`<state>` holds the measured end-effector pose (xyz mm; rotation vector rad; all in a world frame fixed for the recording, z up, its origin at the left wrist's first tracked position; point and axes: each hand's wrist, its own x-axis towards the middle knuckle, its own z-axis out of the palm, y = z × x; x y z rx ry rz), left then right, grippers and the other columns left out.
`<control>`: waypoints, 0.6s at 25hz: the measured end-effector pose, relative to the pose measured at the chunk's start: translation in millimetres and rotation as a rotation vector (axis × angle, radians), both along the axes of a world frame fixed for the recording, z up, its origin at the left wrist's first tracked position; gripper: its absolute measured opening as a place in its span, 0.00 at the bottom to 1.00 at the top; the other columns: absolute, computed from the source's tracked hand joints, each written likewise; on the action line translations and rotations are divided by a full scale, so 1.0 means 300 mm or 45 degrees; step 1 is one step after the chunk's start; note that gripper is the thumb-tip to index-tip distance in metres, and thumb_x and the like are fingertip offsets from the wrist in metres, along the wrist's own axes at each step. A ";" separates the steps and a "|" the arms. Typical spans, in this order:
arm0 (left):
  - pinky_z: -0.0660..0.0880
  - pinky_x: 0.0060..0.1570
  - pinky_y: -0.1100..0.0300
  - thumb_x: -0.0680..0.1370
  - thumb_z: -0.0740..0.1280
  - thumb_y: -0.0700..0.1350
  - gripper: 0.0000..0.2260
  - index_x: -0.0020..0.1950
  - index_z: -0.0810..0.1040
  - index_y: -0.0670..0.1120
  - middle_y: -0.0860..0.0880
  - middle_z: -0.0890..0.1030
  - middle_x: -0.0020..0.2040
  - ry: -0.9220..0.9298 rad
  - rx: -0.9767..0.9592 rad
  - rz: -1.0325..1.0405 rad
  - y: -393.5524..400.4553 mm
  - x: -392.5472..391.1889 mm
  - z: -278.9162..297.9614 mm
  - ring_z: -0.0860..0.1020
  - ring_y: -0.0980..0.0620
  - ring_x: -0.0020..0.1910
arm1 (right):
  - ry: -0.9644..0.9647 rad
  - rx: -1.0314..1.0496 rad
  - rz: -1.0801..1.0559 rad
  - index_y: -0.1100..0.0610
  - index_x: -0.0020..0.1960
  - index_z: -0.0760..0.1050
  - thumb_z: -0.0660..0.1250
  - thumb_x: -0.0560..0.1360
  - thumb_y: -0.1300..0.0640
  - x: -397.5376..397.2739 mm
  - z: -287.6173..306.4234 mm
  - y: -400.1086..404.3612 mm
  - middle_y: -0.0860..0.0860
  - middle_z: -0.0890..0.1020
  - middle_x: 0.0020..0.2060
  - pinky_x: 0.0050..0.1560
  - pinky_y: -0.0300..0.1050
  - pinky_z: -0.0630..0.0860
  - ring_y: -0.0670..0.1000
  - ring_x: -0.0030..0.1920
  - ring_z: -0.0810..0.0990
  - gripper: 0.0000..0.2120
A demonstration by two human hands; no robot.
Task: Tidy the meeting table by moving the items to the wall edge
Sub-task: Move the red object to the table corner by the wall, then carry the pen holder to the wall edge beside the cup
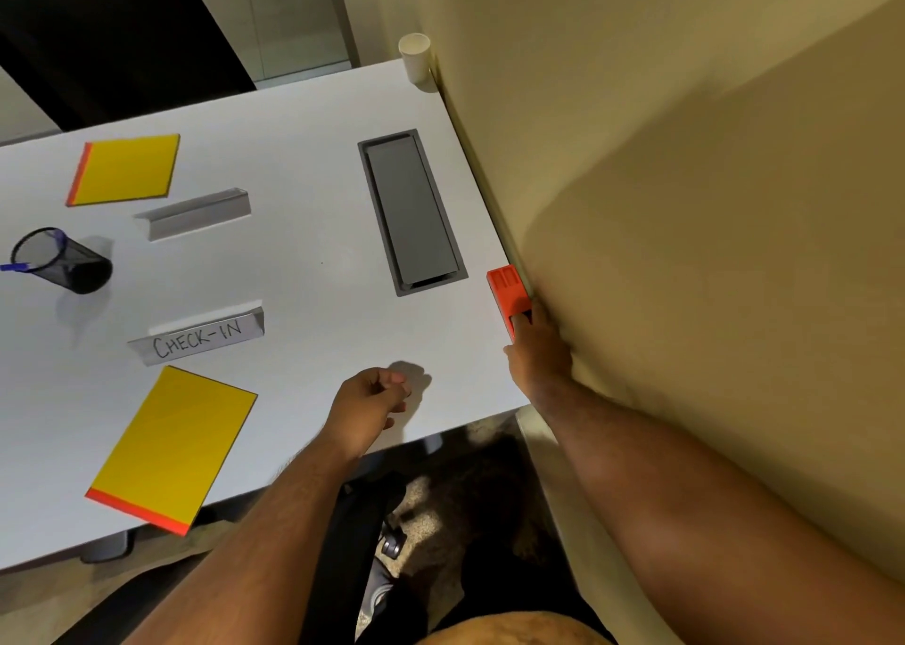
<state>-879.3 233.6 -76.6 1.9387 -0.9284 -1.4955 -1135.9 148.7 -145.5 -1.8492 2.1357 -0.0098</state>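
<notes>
My right hand (537, 350) grips the near end of an orange block (507, 289) that lies on the white table (303, 272) right against the beige wall (685, 204). My left hand (374, 402) hovers over the table's near edge with its fingers curled and nothing in it. Two yellow notepads with orange edges lie on the left, one far (125, 169) and one near (174, 444). A folded "CHECK-IN" name card (198, 341) and a blank grey folded card (196, 213) stand between them. A black mesh pen cup (61, 260) with a blue pen sits at far left.
A grey cable hatch (411, 211) is set into the table near the wall. A white paper cup (415, 59) stands at the far corner against the wall. A dark chair and carpet show below the table's near edge.
</notes>
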 end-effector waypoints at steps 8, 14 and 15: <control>0.79 0.54 0.48 0.80 0.70 0.42 0.06 0.56 0.83 0.45 0.44 0.86 0.54 -0.009 -0.102 0.161 0.038 0.106 0.108 0.85 0.44 0.54 | -0.700 -0.269 0.094 0.55 0.54 0.82 0.73 0.76 0.61 0.265 0.112 0.125 0.50 0.77 0.61 0.62 0.47 0.78 0.52 0.61 0.76 0.07; 0.75 0.44 0.59 0.79 0.71 0.38 0.08 0.57 0.84 0.41 0.45 0.85 0.50 -0.092 -0.224 0.524 0.173 0.354 0.210 0.81 0.48 0.49 | -0.861 -0.091 0.519 0.49 0.52 0.82 0.72 0.78 0.56 0.643 0.243 0.176 0.45 0.78 0.59 0.55 0.37 0.75 0.50 0.55 0.81 0.04; 0.74 0.44 0.59 0.79 0.71 0.38 0.08 0.58 0.83 0.41 0.45 0.85 0.51 -0.093 -0.233 0.549 0.205 0.411 0.229 0.80 0.49 0.49 | -0.859 -0.076 0.569 0.49 0.52 0.82 0.72 0.78 0.55 0.707 0.266 0.200 0.45 0.78 0.60 0.55 0.37 0.75 0.51 0.54 0.82 0.04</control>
